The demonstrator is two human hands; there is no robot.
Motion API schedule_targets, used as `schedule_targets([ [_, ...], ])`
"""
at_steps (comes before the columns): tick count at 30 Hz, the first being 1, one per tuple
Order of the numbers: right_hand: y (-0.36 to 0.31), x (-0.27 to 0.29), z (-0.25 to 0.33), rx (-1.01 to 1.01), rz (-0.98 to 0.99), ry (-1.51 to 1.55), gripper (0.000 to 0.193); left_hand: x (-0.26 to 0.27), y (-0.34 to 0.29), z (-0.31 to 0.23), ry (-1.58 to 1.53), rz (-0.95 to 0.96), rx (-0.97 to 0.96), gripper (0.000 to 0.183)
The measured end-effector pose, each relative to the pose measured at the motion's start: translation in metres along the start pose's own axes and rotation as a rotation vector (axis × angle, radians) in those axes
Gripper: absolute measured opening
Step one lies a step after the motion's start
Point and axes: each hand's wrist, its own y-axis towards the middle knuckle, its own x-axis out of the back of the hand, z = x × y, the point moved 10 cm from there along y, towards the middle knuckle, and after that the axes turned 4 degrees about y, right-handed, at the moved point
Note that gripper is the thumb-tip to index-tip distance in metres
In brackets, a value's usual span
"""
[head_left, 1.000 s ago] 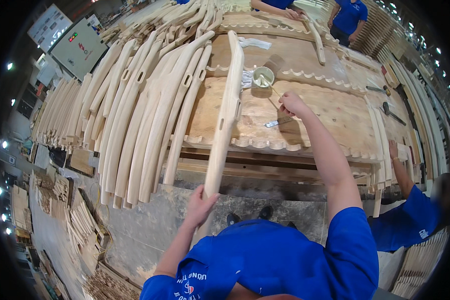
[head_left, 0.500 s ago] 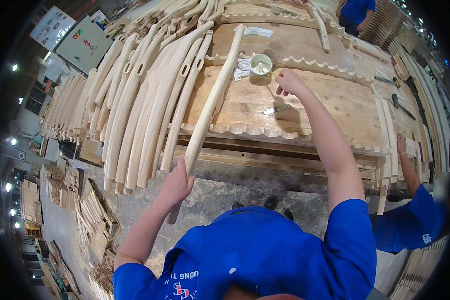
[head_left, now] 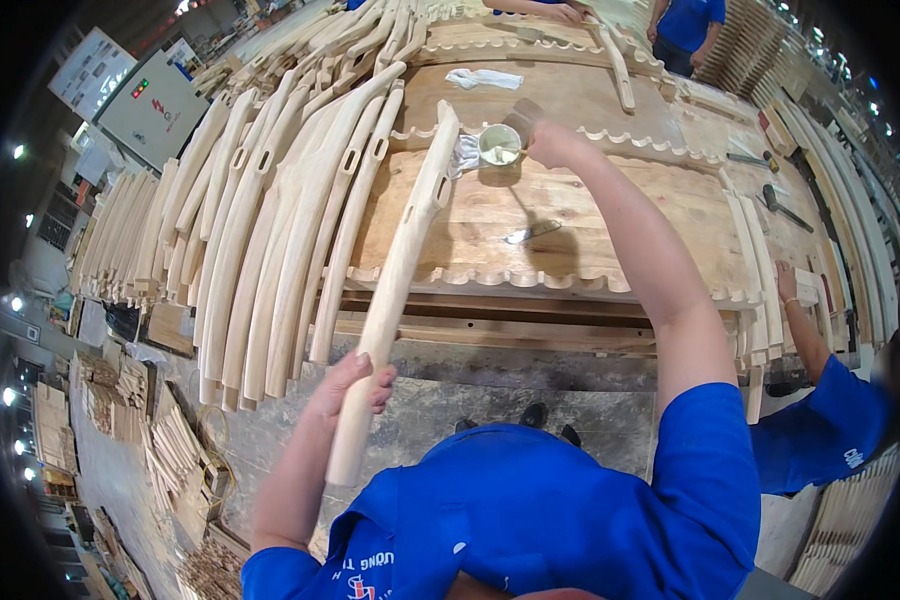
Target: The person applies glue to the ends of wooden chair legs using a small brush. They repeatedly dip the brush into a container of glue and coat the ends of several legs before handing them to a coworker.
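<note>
My left hand (head_left: 355, 385) is wrapped round the lower part of a long, pale, gently curved wooden piece (head_left: 395, 290) with a slot near its upper end. The piece slants up over the near edge of the workbench (head_left: 590, 215). My right hand (head_left: 555, 145) is closed just right of a small cup (head_left: 499, 146) with whitish paste in it. A thin stick showed between hand and cup a moment ago; now my fingers mostly hide it. Beside the cup are a crumpled white cloth (head_left: 465, 155) and a brownish block (head_left: 526, 113). A small knife (head_left: 532, 232) lies nearer to me.
Similar curved wooden pieces (head_left: 290, 225) lean in a row at the left. Scalloped wooden strips (head_left: 510, 277) cross the bench. A second white cloth (head_left: 485, 78) lies farther back, hammers (head_left: 785, 207) at the right. A co-worker's arm (head_left: 805, 325) reaches in from the right; others stand beyond.
My left hand has brought the wooden piece down toward me and turned it, so its slot now shows more clearly. My right hand stays by the cup, shifted slightly. My view has moved a little.
</note>
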Motion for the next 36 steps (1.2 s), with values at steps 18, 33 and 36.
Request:
schedule_targets([
  [18, -0.017, -0.070, -0.036, -0.180, -0.068, 0.473, 0.028, 0.068, 0.103, 0.132, -0.036, 0.373, -0.028, 0.083],
  [33, -0.025, -0.115, -0.032, -0.349, -0.070, 1.484, 0.014, 0.060, 0.103, 0.143, -0.170, 0.505, -0.065, 0.082],
  [36, -0.024, -0.115, -0.038, -0.322, -0.199, 1.422, 0.021, 0.061, 0.104, 0.145, -0.170, 0.498, -0.055, 0.082],
])
